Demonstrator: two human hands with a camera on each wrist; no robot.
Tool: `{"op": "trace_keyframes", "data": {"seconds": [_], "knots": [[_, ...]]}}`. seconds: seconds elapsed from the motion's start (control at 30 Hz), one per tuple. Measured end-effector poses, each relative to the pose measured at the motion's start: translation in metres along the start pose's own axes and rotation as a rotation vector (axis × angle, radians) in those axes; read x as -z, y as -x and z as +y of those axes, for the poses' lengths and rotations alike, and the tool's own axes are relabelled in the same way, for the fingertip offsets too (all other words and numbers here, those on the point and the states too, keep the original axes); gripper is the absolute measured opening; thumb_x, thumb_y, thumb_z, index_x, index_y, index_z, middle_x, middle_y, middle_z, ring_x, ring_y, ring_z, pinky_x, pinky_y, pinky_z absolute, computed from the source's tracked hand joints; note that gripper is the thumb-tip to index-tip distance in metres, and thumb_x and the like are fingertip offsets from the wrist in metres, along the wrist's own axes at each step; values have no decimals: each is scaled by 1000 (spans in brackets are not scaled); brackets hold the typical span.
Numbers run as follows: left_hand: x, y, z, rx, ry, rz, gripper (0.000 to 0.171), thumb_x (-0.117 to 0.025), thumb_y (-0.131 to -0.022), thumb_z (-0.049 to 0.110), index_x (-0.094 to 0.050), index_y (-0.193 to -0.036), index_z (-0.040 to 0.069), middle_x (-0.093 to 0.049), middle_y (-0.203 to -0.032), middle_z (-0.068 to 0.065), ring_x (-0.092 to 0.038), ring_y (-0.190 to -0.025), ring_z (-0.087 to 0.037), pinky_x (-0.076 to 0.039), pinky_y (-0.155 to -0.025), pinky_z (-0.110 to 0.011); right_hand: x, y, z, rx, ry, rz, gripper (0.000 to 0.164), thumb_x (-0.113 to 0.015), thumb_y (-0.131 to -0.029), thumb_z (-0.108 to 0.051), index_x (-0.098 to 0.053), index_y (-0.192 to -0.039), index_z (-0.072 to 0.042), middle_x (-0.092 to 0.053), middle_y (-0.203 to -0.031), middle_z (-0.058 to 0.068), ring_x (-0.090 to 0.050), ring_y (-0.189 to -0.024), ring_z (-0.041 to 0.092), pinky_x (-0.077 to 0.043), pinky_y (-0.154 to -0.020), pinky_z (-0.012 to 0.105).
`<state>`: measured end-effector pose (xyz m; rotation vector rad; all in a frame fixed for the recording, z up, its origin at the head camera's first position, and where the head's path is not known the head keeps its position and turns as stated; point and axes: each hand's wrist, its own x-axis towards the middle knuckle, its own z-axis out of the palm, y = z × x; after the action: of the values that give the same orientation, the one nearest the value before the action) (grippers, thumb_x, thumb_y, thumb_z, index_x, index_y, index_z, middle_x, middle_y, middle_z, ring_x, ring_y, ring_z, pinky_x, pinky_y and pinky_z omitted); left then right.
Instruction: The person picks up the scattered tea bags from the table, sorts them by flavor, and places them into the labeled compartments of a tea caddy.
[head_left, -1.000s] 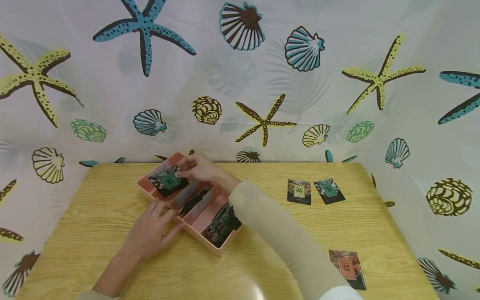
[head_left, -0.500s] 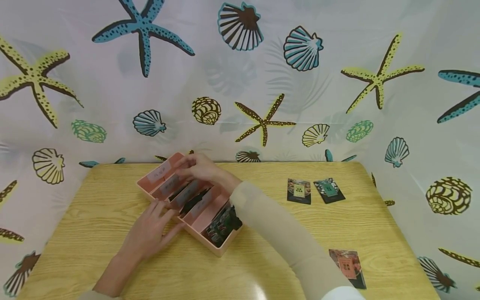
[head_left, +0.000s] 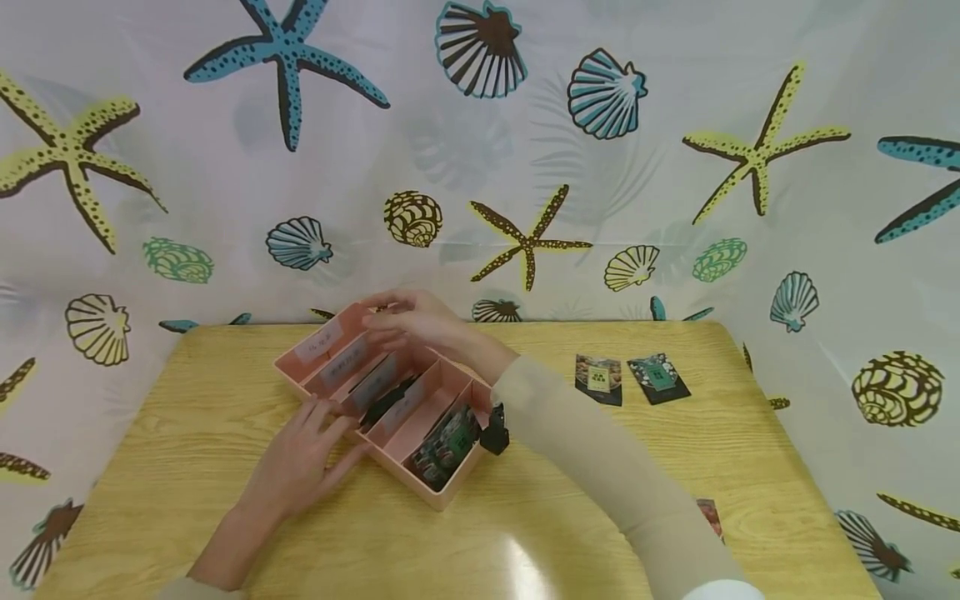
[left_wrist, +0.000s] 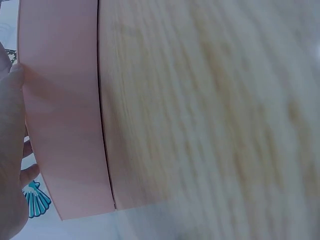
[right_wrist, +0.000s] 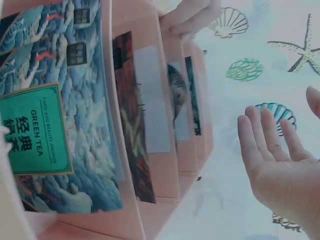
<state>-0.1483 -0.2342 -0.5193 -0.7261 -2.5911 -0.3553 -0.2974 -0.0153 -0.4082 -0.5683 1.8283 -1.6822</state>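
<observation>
Right hand [head_left: 423, 323] draws back empty, fingers loose! Left hand [head_left: 298, 458] rests relaxed against one pink box [head_left: 415, 483]; three packets [head_left: 598, 392] on the desk [head_left: 558, 500].

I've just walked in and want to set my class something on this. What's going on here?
A person works at a table with a divided pink box, several compartments holding packets. The left hand rests on the box's near rim. The right hand is by the far rim, open and holding nothing. To the right lie a yellow-labelled packet and a green-labelled packet, with another packet nearer the person, mostly hidden by the right sleeve.
</observation>
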Motion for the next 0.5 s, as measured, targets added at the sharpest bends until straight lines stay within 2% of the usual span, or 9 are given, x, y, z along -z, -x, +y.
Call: {"op": "trace_keyframes", "data": {"seconds": [0.1,0.27,0.5], "knots": [[0,0,0,-6,-1,4,29,-84,-89,32,-71,-105,12,-62,-110,-10,-60,-103,-30,-58,-88,-50,5,10,-6,-6,3,-6,51,-65,-106,-20,-52,-153,-8,-64,-145,22,-67,-130,39,-50,-115,57],[1,-1,1,6,-7,3,29,-85,-88,31,-71,-105,12,-63,-112,-11,-61,-104,-30,-59,-88,-50,14,28,-12,-35,-31,10,49,-65,-105,-21,-53,-152,-12,-66,-144,21,-62,-134,46,-53,-114,54],[1,-1,2,23,-7,-10,31,-86,-86,30,-72,-106,11,-63,-113,-11,-61,-107,-31,-59,-90,-51,27,53,-18,-40,-93,30,48,-62,-106,-20,-52,-153,-13,-61,-151,21,-58,-137,49,-48,-117,61]]}}
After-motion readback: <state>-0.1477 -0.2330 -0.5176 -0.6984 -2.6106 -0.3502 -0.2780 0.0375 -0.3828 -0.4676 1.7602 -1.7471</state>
